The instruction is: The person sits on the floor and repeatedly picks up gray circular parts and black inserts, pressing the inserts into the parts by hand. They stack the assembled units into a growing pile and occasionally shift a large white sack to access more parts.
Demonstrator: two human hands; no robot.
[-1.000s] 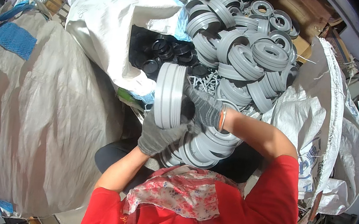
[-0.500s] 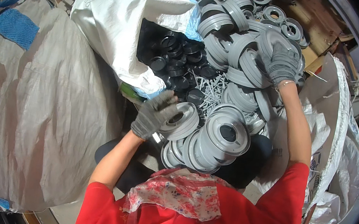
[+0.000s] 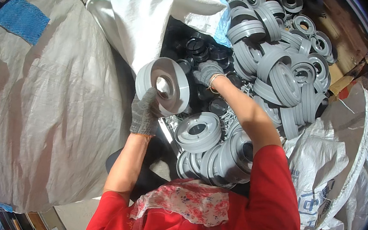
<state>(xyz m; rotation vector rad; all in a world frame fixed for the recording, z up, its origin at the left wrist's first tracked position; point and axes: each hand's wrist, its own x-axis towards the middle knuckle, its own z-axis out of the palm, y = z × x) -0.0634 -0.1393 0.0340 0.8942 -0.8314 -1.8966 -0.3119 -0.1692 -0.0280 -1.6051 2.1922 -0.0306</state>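
My gloved left hand (image 3: 144,112) grips a grey plastic ring-shaped part (image 3: 143,82) by its lower rim, holding it tilted in front of the white sack. The part has a raised wall and a hole in its middle. My gloved right hand (image 3: 209,73) reaches across to several round black plastic caps (image 3: 197,47) at the sack's mouth. Its fingers are curled down among the caps, and anything in them is hidden. Below the hands, another grey ring part (image 3: 198,133) lies by a leaning row of similar parts (image 3: 207,166) close to my body.
A white woven sack (image 3: 125,11) opens toward the black caps. Grey ring parts (image 3: 282,83) are heaped at the right, with thin grey plastic pieces (image 3: 230,120) beside them. Large bulging sacks flank me, one at the left (image 3: 51,112) and one at the right (image 3: 317,150).
A grey ring part is now in my left hand, which has lifted slightly. My right hand has moved left from the heap of grey parts to the black caps.
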